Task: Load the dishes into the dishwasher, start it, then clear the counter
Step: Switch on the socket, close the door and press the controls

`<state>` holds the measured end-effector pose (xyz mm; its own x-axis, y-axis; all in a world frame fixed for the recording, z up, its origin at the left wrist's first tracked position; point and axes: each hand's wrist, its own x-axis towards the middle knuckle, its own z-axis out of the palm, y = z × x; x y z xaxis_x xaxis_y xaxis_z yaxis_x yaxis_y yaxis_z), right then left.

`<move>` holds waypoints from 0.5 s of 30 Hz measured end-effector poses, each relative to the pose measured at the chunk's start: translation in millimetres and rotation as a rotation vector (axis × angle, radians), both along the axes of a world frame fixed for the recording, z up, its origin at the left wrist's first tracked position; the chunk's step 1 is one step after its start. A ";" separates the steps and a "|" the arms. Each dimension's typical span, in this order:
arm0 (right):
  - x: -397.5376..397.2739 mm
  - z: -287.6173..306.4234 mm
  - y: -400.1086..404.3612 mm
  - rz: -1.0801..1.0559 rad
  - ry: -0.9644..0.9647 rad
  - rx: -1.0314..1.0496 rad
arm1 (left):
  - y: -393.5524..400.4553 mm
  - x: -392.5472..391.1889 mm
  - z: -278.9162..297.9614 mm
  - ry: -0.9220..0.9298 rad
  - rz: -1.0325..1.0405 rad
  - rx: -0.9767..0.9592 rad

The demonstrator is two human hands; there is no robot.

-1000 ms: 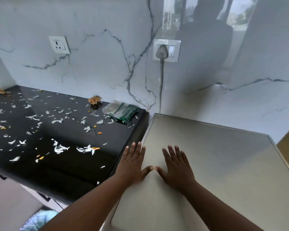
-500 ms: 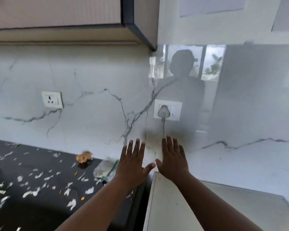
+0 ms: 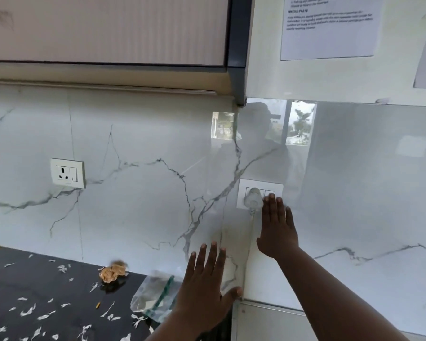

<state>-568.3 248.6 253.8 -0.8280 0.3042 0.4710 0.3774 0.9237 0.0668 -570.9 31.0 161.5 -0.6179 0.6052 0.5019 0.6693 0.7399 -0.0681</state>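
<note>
My right hand [image 3: 277, 227] is raised flat against the marble wall, its fingertips at the switch of the white wall socket [image 3: 273, 190], right beside the white plug [image 3: 252, 198] and its cord. My left hand [image 3: 205, 289] hovers lower with straight, spread fingers and holds nothing. The grey top of the dishwasher [image 3: 268, 321] shows only as a strip at the bottom right. The black counter [image 3: 47, 286] at the lower left is strewn with white scraps.
A crumpled brown scrap [image 3: 112, 273] and a clear plastic packet [image 3: 153, 295] lie near the counter's back right corner. A second socket [image 3: 67, 173] sits on the wall at the left. A wall cabinet [image 3: 108, 30] hangs overhead; printed sheets [image 3: 330, 25] are taped at upper right.
Both hands lifted off the dishwasher top and rose toward the wall. My right hand moved up to the socket switch; the view tilted upward.
</note>
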 end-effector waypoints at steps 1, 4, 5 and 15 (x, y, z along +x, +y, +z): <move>-0.7 1.0 1.0 -0.017 -0.048 -0.008 | -2.3 -0.7 -5.6 -0.005 0.004 -0.017; 3.0 9.9 4.5 -0.056 -0.204 0.020 | -7.7 -0.8 -18.3 -0.054 -0.002 -0.031; 5.4 15.8 3.7 -0.064 -0.249 0.045 | -8.9 0.2 -21.7 -0.065 0.000 -0.028; 119.7 -46.6 -71.1 0.174 -0.395 -0.118 | -8.5 76.0 -56.6 -0.129 -0.120 0.042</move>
